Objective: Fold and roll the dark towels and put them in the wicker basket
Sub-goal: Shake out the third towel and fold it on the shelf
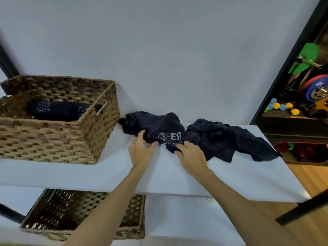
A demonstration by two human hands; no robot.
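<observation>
Both forearms are reaching over the white table (230,174): left hand (141,150) & right hand (190,154) pinching the crumpled dark towel (165,128), apparently to spread it; one roll (58,110) lying in far-left wicker basket (53,137).

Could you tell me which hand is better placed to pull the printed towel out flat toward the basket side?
The left hand, I think: it already holds the printed towel's near edge on the side facing the wicker basket. The right hand rests where the crumpled towel begins, so it could pin that end.
</observation>
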